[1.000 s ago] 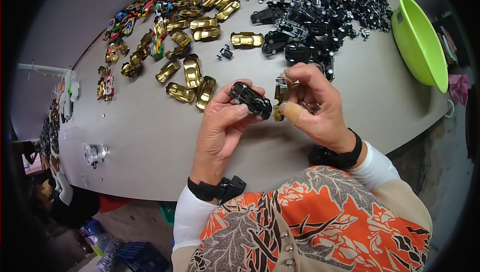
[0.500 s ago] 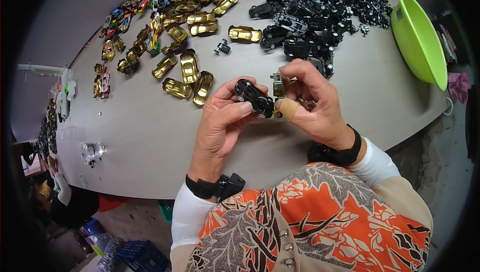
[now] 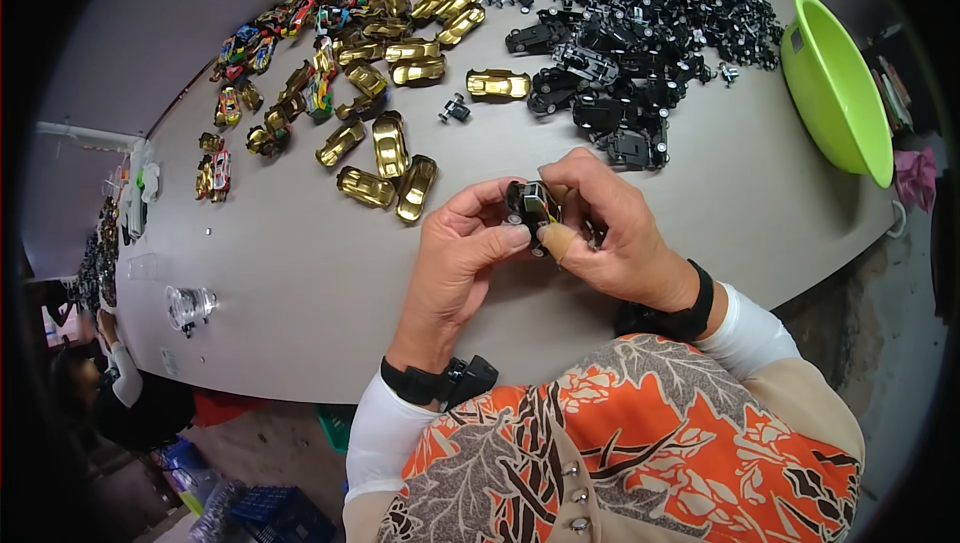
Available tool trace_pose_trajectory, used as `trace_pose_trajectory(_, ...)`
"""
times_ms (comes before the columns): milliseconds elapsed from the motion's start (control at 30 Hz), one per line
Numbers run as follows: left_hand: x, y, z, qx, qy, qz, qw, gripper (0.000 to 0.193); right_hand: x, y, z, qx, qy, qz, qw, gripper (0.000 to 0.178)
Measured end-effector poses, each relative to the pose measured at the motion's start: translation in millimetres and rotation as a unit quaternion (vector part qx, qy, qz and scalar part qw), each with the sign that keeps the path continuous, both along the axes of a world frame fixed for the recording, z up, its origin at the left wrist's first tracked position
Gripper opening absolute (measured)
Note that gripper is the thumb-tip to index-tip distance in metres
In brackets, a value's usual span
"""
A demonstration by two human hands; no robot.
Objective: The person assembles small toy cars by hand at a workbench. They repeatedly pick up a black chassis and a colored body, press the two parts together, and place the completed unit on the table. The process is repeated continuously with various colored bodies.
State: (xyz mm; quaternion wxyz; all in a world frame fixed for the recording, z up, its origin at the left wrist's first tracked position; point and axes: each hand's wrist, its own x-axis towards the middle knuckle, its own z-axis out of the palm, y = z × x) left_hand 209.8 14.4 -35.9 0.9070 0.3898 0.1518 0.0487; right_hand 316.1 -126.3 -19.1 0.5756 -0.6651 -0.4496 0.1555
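Note:
My left hand [image 3: 452, 255] pinches a black toy car chassis [image 3: 516, 201] with small wheels between thumb and fingers. Against it, my right hand [image 3: 622, 233] holds a shiny toy car body [image 3: 540, 200], its thumb wrapped in tan tape. The two parts meet between my fingertips, tilted above the table; whether they are fully joined I cannot tell. My right palm hides whatever else lies inside it. Beyond my hands lie a gold toy car body [image 3: 498, 84], a small wheel piece [image 3: 454, 109] and several black chassis [image 3: 603, 111].
Gold car bodies [image 3: 389, 143] and colourful ones [image 3: 228, 106] spread over the far left of the table [image 3: 300, 293]. A heap of wheel pieces [image 3: 690, 3] covers the back right. A green basin [image 3: 838, 93] leans at the right edge. A clear cup [image 3: 186, 307] stands left; another person [image 3: 115, 383] sits beyond.
The toy car body in my right hand has come against the chassis in my left. Both hands have drawn together, and the chassis has turned more upright.

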Motion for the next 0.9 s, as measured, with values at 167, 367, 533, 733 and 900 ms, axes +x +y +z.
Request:
trace_pose_trajectory(167,0.2,-2.3,1.3,0.025,-0.005,-0.001,1.000,0.038,1.6,-0.4,-0.1,-0.001,-0.012,0.019,1.000,0.031)
trace_pose_trajectory(367,-0.7,-1.6,-6.1,0.123,-0.052,-0.010,0.991,0.037,3.2,-2.0,-0.8,-0.011,-0.004,0.034,0.999,0.029)
trace_pose_trajectory(533,0.1,-6.7,2.2,0.310,-0.071,-0.023,0.948,0.036,4.0,-3.1,-0.1,-0.002,0.005,-0.007,1.000,0.024)
trace_pose_trajectory(733,-7.0,-4.8,3.9,0.292,-0.013,-0.049,0.955,0.037,6.8,-5.6,-4.3,0.003,-0.002,0.022,1.000,0.027)
trace_pose_trajectory(900,-4.5,1.5,3.3,0.084,0.016,-0.051,0.995,0.041,11.6,-10.6,2.4,-0.144,0.150,0.056,0.977,0.034)
